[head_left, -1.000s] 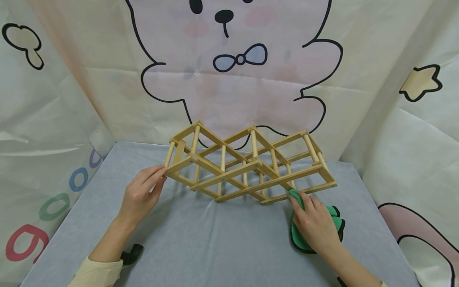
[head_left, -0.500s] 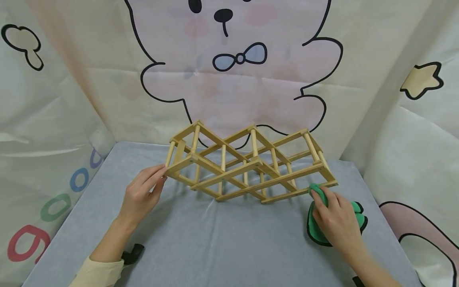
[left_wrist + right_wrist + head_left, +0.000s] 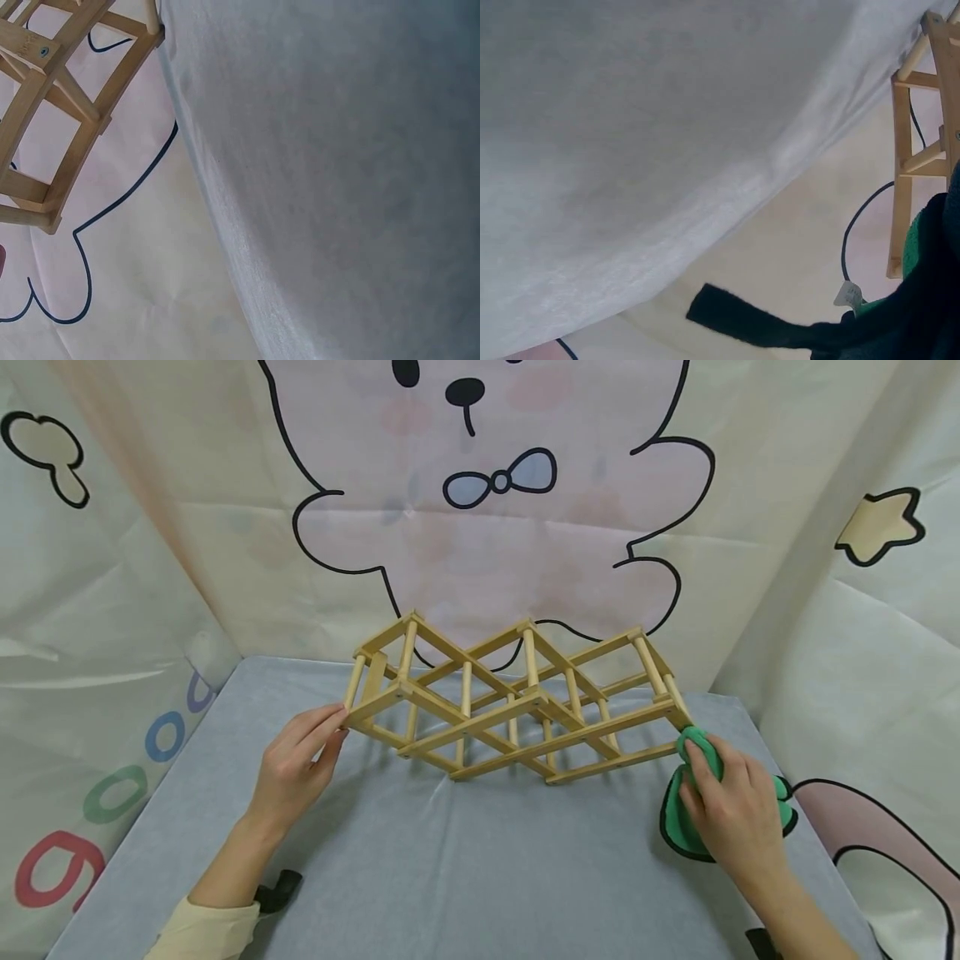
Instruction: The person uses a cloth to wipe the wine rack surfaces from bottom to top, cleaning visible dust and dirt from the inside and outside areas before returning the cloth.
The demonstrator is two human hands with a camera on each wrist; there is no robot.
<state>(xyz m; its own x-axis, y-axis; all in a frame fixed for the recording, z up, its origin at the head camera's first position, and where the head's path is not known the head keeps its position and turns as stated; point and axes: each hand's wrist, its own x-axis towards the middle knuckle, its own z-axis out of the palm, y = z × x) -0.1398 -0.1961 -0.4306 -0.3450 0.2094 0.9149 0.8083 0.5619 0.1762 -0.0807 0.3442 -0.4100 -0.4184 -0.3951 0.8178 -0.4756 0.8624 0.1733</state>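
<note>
A folding wooden wine rack [image 3: 534,697], made of crossed slats and round dowels, stands spread across the table in the head view. My left hand [image 3: 288,768] pinches its left end with fingertips and thumb. At the opposite end, my right hand [image 3: 735,810] holds a green cleaning cloth [image 3: 681,818] with black edging. A fold of that cloth covers the rack's lower right corner. In the left wrist view the rack [image 3: 71,169] fills the upper left, the hand mostly out of frame. The right wrist view has the rack [image 3: 901,150] and some green cloth [image 3: 911,251] at the right edge.
A pale blue-grey cloth covers the table [image 3: 450,877]. Printed fabric walls [image 3: 225,527] enclose it at the back and both sides. Black straps [image 3: 279,891] hang near the wrists. A small white tag [image 3: 847,295] shows beside the green cloth in the right wrist view.
My right hand has slid the green cloth rightward along the rack's lower front slat to its right corner. The left hand and the rack stay in place.
</note>
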